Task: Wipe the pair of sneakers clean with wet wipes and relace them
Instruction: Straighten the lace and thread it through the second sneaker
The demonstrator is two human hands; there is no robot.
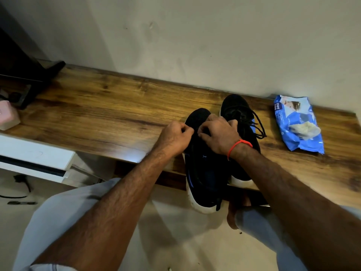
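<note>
Bare forearms; red thread bracelet (239,145); light grey trousers (64,218).

Home room: wooden shelf (101,106), plaster wall (195,36), tiled floor (175,241).

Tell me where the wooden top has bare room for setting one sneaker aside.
Bare wood runs from the left sneaker towards the pink container. A narrow strip separates the right sneaker from the wipes pack. Both hands crowd the sneakers.

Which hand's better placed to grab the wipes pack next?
Right. The wipes pack lies on the table to the right of both sneakers, nearest the right hand. The left hand would have to cross over the near sneaker.
</note>
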